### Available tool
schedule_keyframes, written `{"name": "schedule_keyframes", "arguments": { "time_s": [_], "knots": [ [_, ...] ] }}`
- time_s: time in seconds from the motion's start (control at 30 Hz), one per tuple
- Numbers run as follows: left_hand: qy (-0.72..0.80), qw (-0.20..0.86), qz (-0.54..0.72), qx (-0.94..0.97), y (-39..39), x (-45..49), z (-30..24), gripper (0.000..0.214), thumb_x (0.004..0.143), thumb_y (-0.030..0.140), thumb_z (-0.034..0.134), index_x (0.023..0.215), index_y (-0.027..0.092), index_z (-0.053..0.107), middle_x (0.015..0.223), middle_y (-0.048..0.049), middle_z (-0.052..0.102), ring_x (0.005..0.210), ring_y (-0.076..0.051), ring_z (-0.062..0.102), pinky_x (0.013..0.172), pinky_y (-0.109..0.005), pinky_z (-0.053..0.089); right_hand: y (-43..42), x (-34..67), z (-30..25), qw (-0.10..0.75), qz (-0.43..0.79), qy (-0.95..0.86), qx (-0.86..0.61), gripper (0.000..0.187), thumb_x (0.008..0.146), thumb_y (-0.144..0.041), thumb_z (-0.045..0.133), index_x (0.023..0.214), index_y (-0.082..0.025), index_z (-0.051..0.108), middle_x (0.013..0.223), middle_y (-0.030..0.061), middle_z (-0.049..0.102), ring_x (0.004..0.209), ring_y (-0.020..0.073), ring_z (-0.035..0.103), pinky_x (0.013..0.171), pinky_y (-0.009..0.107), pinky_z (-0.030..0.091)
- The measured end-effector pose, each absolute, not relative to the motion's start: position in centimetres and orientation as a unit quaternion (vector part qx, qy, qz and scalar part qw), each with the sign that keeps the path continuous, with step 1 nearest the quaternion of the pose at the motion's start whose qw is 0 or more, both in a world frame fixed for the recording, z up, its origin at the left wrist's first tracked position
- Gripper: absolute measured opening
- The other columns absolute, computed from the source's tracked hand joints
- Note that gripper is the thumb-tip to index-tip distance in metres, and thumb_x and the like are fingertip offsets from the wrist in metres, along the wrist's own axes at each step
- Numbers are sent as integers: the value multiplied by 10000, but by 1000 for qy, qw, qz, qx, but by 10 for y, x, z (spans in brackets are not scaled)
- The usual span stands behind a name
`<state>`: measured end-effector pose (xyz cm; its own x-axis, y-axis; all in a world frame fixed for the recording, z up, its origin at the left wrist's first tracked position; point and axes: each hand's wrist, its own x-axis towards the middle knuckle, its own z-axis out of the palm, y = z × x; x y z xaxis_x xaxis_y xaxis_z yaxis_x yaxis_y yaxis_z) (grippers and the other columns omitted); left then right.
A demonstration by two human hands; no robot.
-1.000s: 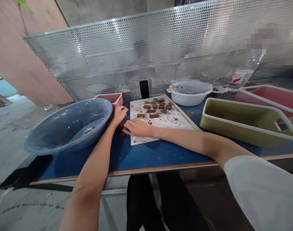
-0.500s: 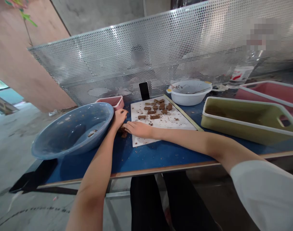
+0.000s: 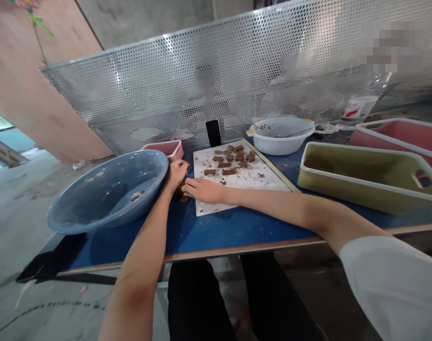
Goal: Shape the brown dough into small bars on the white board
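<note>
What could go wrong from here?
1. The large round blue plastic basin seems to overhang the left end of the blue-topped table; the left forearm, close beside it, might nudge it.
2. Small brown pieces lie at the right hand, beside the flat white board; a careless sweep could scatter them.
3. The black-faced, pale-rimmed phone stands on end behind that board; a shove might topple it.

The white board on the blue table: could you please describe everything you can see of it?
The white board is flat, four-sided and smooth-looking, perhaps plastic. It lies on the blue table, strewn with brown pieces and crumbs. A yellowish strip runs along its right edge. The right hand hides part of its left side; contact is unclear.
</note>
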<state>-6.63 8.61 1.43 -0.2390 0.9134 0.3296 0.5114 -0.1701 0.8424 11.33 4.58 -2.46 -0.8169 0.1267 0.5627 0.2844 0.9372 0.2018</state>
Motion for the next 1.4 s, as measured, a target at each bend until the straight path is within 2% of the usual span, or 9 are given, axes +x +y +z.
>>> {"name": "schedule_keyframes", "arguments": {
  "time_s": [0.2, 0.43, 0.63, 0.83, 0.93, 1.1, 1.2, 1.3, 1.4],
  "knots": [
    [618, 193, 502, 574, 87, -67, 12, 124, 777, 219, 587, 780, 168, 700, 551, 27, 564, 547, -140, 510, 560, -236, 382, 48, 114, -26, 288, -127, -942, -116, 339, 1201, -290, 385, 1427, -107, 559, 1260, 156, 627, 1013, 211, 682, 954, 391, 568],
    [624, 184, 501, 571, 82, -59, 17, 103, 788, 185, 578, 747, 177, 672, 511, 33, 531, 516, -143, 488, 545, -241, 358, 43, 122, -19, 237, -121, -956, -123, 288, 1170, -152, 406, 1409, -148, 567, 1275, 134, 629, 1047, 210, 666, 974, 374, 533],
    [622, 183, 497, 577, 81, -57, 20, 86, 777, 170, 609, 716, 179, 669, 511, 27, 545, 529, -147, 513, 555, -241, 372, 45, 123, -19, 219, -100, -963, -125, 253, 1114, -58, 446, 1295, -130, 608, 1222, 126, 627, 1029, 209, 657, 939, 357, 513],
    [627, 182, 487, 581, 83, -58, 18, 82, 783, 175, 606, 736, 178, 673, 497, 35, 535, 508, -144, 499, 552, -242, 379, 47, 119, -25, 239, -91, -954, -155, 304, 1198, -239, 354, 1394, -120, 554, 1154, 113, 651, 879, 197, 642, 758, 329, 498],
    [628, 179, 482, 585, 83, -58, 18, 78, 786, 185, 608, 740, 177, 671, 506, 31, 544, 518, -146, 502, 554, -244, 379, 47, 118, -26, 275, -92, -948, -134, 313, 1195, -265, 378, 1400, -128, 570, 1184, 120, 640, 932, 193, 652, 776, 316, 505],
    [621, 177, 477, 597, 81, -60, 18, 95, 790, 203, 600, 769, 168, 686, 548, 25, 562, 547, -142, 505, 566, -244, 381, 47, 119, -26, 314, -87, -940, -104, 278, 1186, -307, 424, 1264, -139, 632, 1153, 112, 643, 952, 202, 652, 882, 358, 540],
    [621, 176, 476, 597, 83, -60, 17, 105, 782, 216, 590, 764, 170, 683, 541, 28, 551, 546, -145, 498, 569, -252, 381, 50, 119, -27, 301, -83, -944, -104, 326, 1208, -344, 389, 1336, -143, 611, 1178, 114, 659, 983, 203, 672, 891, 353, 547],
    [620, 170, 479, 598, 86, -61, 15, 109, 763, 212, 578, 747, 175, 679, 545, 29, 555, 571, -151, 517, 598, -258, 401, 53, 119, -29, 299, -57, -945, -120, 332, 1209, -303, 385, 1464, -154, 538, 1229, 118, 666, 1041, 199, 690, 880, 324, 551],
    [616, 168, 480, 601, 87, -62, 14, 119, 759, 219, 574, 755, 175, 685, 550, 29, 561, 567, -152, 517, 600, -264, 402, 55, 120, -32, 298, -33, -945, -129, 303, 1208, -317, 397, 1421, -173, 559, 1220, 101, 676, 995, 176, 700, 830, 288, 539]
  ]
}}
